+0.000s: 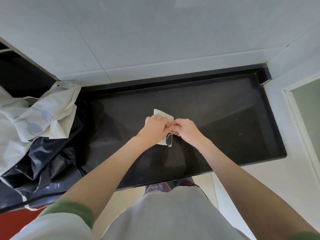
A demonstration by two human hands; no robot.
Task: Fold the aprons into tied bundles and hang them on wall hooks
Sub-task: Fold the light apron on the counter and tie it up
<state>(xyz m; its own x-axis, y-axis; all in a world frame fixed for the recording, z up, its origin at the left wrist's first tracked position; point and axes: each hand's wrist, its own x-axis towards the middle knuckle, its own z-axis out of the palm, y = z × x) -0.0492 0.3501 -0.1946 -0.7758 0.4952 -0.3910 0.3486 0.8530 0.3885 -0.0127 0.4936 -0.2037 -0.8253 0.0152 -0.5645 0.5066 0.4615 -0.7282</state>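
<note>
1. The bundle (163, 114), a small folded white apron with a black print, lies on the counter (225, 129) near its middle, under both hands.
2. The left hand (156, 126) is curled over the bundle's left half, its fingers bent and pinching at the middle. The right hand (186, 130) meets it there, fingertips pinched on the cloth. The tie itself is hidden between the fingers, so I cannot tell whether a knot is formed.
3. The step in hand looks to be tying the bundle. Press the folds flat with the heel of the left hand while the fingertips work, so the layers do not spring open.
4. Pull the tie ends evenly and sideways, not upward. A lift would likely drag the light bundle off the counter and loosen the folds.
5. Cinch at the middle, where the hands meet. Off-centre, one end may fan out.
6. Leave a loop or free end long enough for a hook. No hook shows here.
7. The pile (34, 118) of white and black aprons lies at the left, well apart, so nothing crowds the knot.
</note>
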